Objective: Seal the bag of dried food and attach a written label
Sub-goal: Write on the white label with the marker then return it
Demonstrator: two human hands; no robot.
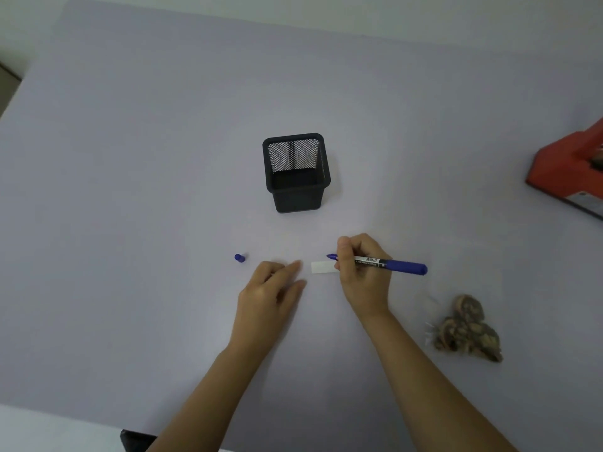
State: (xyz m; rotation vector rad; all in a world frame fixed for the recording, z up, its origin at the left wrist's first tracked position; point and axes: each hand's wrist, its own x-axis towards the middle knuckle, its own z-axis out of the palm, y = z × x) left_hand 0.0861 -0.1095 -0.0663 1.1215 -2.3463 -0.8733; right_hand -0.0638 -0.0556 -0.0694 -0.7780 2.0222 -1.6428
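Gripping an uncapped blue marker with thumb and fingers curled tight round its barrel, a person's right hand holds the tip at the far edge of a small white label, which lies flat on the table in front of the black mesh pen holder, on the person's side of it. The left hand rests on the table, just to the left of the label and also in front of the pen holder. Its fingers are loosely extended and close together, holding nothing. The marker's cap lies apart, in front of the pen holder and to its left. The bag of dried food sits well to the right of the pen holder and nearer the person, untouched by either hand. Whether its clear top is sealed cannot be told from this view. A red box lies at the frame's edge, far right of the pen holder. The visible part of the label looks blank, so the writing appears to be only starting. Finishing the text and fixing the label to the bag seem to remain, and perhaps the sealing too.
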